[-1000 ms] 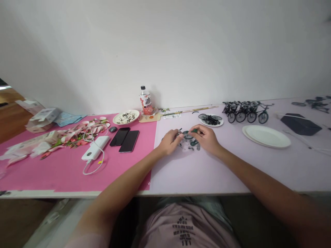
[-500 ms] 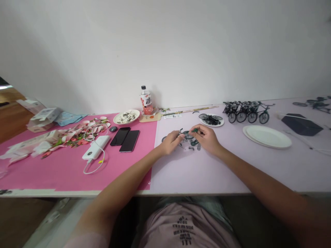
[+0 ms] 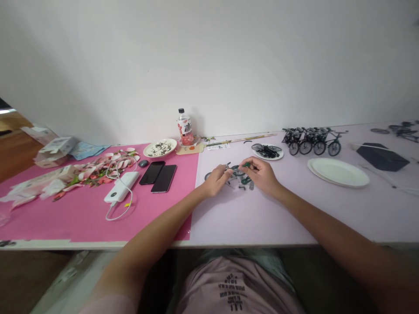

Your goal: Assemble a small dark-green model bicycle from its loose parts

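Over the pale lilac part of the table, my left hand (image 3: 217,179) is closed on a small dark bicycle part, with thumb and fingers pressed together. Facing it, my right hand (image 3: 261,173) pinches a dark green model piece (image 3: 246,165) between thumb and fingers. A spoked wheel (image 3: 236,171) shows between the two hands. Several small dark parts (image 3: 242,188) lie on the table just below them. The fingers partly hide how the held parts touch each other.
Behind my right hand, a white plate (image 3: 277,156) holds black parts. Assembled model bicycles (image 3: 312,141) stand farther right, with stacked white plates (image 3: 340,172) and a dark angular object (image 3: 382,157). Two phones (image 3: 164,178), a power bank (image 3: 121,186) and a bottle (image 3: 185,129) are on the left.
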The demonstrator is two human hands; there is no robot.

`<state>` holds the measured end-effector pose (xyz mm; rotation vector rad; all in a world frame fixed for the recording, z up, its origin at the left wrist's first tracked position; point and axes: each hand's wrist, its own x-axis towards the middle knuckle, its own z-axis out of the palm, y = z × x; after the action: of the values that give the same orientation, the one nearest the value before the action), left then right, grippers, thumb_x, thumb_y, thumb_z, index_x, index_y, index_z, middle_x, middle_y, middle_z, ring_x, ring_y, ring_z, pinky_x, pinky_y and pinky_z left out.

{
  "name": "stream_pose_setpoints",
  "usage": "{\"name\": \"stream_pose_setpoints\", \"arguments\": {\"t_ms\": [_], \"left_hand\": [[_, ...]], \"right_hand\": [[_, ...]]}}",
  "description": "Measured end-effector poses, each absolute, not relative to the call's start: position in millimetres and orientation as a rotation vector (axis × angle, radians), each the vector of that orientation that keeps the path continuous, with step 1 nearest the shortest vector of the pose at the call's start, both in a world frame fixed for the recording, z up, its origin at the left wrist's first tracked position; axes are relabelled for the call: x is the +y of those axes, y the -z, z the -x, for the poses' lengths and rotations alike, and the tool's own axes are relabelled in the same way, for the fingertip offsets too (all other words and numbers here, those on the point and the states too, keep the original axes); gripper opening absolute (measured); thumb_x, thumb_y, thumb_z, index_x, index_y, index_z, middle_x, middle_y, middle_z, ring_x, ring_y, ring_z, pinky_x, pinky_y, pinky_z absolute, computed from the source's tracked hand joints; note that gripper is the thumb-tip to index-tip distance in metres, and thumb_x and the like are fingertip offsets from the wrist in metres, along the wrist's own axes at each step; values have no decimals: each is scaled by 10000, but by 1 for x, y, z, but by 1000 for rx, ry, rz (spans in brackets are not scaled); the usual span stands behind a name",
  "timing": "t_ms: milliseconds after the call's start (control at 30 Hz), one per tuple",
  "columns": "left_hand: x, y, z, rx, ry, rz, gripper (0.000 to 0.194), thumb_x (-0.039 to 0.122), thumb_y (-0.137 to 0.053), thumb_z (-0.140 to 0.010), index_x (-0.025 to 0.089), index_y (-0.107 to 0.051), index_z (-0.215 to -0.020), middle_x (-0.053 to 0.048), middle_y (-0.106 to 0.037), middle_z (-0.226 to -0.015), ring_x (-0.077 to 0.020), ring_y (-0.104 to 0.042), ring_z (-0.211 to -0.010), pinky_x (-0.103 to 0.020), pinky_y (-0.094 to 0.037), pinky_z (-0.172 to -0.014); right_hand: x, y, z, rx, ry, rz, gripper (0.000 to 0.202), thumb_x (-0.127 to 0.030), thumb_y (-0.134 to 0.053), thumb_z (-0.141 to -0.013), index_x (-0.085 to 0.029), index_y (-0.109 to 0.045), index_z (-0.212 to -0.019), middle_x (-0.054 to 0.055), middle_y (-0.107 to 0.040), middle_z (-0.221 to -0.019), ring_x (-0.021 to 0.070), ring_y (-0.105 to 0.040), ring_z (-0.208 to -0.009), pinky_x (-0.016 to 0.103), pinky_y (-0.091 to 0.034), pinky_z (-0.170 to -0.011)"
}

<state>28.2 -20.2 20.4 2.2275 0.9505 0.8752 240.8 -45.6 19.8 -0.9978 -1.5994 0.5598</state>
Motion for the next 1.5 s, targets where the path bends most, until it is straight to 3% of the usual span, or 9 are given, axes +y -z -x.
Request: {"name": "stream_pose_setpoints", "arguments": {"t_ms": [133,233,400,533,800,933,1133,1500], "left_hand": [[-21,-20,-28,935,-888,-2218,524,665,-314,-1046,213,-443,-814,-22,-514,-796,-201,-498,-796,-364,-437,-787],[-22,-18,-28,921,-902,-2212,501,692,-434,-1001,204,-500,-910,-29,-559,-852,-200,-513,-807,-357,-441,-781],[-23,-14,-32,933,-1037,-2173,465,577,-688,-918,200,-510,-1124,-39,-610,-972,-188,-556,-863,-332,-466,-813],[-21,-12,-35,965,-1105,-2185,255,442,-498,-1053,195,-540,-1106,-27,-619,-906,-169,-551,-806,-325,-467,-802],[-15,-8,-33,927,-1191,-2330,293,350,-414,-1095,177,-630,-1192,-121,-683,-1104,-239,-639,-1061,-411,-517,-1005],[-9,-3,-31,855,-1335,-2434,272,316,-476,-1075,195,-685,-1201,-145,-645,-1205,-263,-612,-1197,-452,-499,-1087],[-5,0,-27,806,-1407,-2418,311,195,-447,-1052,193,-728,-1187,-143,-651,-1186,-252,-632,-1167,-433,-533,-1038],[-13,-8,-28,827,-1313,-2322,338,320,-419,-1087,185,-718,-1168,-144,-730,-1125,-255,-683,-1089,-402,-540,-983]], "right_hand": [[-44,-18,-241,-1581,-543,1010,357,-558,-758,-876,-202,-739,-886,-27,-494,-642,138,-403,-595,268,-345,-563],[-42,-17,-242,-1559,-557,1012,383,-580,-759,-871,-198,-730,-888,-22,-514,-663,138,-420,-606,268,-357,-572],[-38,-15,-242,-1487,-580,1031,420,-609,-773,-847,-194,-721,-893,-5,-566,-692,151,-482,-640,272,-399,-594],[-36,-13,-243,-1443,-658,1101,452,-640,-771,-839,-197,-722,-912,-15,-556,-652,142,-451,-582,276,-366,-541],[-35,-11,-243,-1519,-702,1089,446,-643,-755,-854,-205,-739,-938,38,-680,-812,183,-603,-708,305,-485,-624],[-39,-15,-240,-1536,-661,1054,511,-698,-764,-813,-195,-739,-896,24,-618,-741,169,-537,-659,312,-461,-607],[-43,-18,-240,-1557,-605,1055,514,-692,-769,-815,-185,-757,-903,-29,-496,-626,130,-396,-569,282,-338,-533],[-47,-19,-240,-1595,-596,1028,505,-695,-738,-853,-195,-759,-919,-12,-523,-658,141,-439,-591,289,-385,-558]]}}
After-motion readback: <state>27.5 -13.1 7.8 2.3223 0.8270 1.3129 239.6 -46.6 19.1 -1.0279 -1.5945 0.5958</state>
